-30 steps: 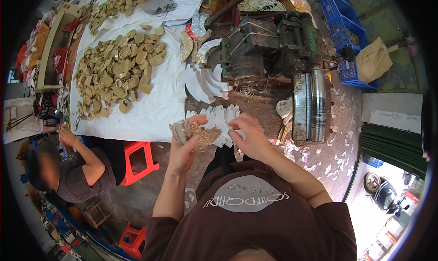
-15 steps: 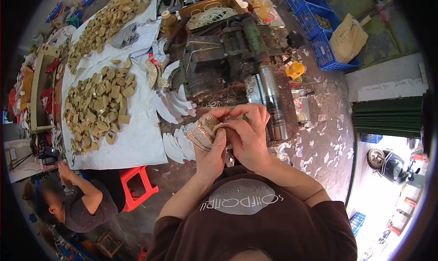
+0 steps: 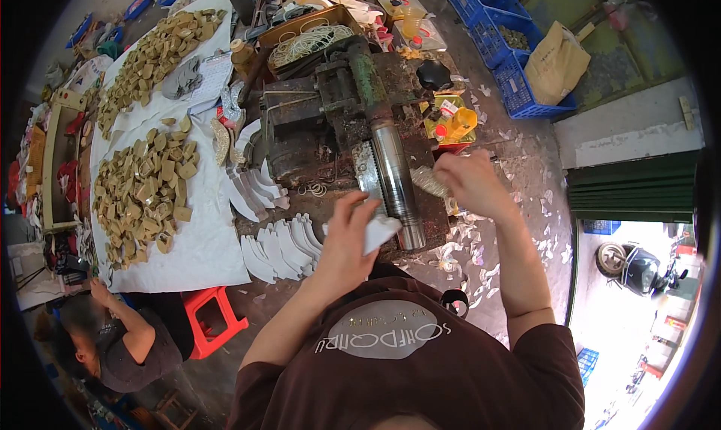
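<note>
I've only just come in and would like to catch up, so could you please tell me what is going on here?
A person's right hand holds a glittery piece to the right of a steel roller. A white piece is at the fingers of the left hand, by the roller's near end; the grip is unclear. More white curved pieces lie to the left, and tan blocks are heaped on a white cloth.

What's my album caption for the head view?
Left hand holding a white piece, right hand holding a beige piece, a shiny metal cylinder between them.
</note>
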The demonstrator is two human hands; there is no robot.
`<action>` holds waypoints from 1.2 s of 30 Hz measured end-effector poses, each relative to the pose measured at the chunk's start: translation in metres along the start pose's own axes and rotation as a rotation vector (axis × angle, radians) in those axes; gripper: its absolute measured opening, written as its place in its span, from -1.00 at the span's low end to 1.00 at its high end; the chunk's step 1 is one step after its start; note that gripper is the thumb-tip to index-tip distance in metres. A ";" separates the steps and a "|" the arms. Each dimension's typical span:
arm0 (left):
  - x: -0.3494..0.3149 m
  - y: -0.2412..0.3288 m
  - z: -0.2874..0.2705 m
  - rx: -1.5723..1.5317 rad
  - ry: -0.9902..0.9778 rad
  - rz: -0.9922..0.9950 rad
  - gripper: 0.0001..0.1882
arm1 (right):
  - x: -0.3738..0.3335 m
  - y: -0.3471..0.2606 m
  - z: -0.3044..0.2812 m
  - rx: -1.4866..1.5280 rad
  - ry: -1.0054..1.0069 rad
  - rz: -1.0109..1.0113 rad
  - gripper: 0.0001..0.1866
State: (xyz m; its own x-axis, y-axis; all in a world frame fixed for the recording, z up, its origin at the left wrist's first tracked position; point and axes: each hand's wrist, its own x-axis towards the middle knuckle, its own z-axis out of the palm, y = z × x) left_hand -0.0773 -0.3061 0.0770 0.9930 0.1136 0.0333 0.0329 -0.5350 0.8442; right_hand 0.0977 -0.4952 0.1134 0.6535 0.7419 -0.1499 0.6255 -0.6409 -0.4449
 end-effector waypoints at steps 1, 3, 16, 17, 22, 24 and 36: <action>0.003 0.004 0.006 0.028 -0.012 -0.009 -0.38 | 0.002 -0.005 0.009 0.021 -0.007 -0.032 -0.91; 0.007 0.005 0.010 0.038 -0.029 -0.049 -0.35 | 0.005 -0.013 0.024 0.083 0.066 -0.096 -0.93; -0.068 -0.092 -0.047 0.349 0.364 -0.205 -0.50 | -0.002 -0.015 0.039 0.606 0.386 0.028 -0.75; -0.080 -0.106 -0.040 0.453 0.277 -0.172 -0.49 | -0.001 -0.015 0.040 0.616 0.392 0.031 -0.75; -0.121 -0.129 0.000 0.645 -0.167 -0.140 -0.51 | 0.003 -0.016 0.044 0.634 0.396 0.043 -0.76; -0.111 -0.113 -0.007 0.498 -0.198 -0.293 -0.54 | 0.000 -0.017 0.042 0.637 0.405 0.043 -0.77; -0.015 0.001 -0.011 -1.220 0.210 0.046 -0.57 | -0.006 -0.117 0.071 0.405 0.501 -0.323 -0.77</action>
State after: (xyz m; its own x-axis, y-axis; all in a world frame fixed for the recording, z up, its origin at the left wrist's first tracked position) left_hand -0.0937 -0.2993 0.0837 0.9492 0.3076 0.0659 -0.2404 0.5741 0.7827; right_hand -0.0098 -0.4107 0.1037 0.6399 0.6407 0.4243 0.6770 -0.2089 -0.7057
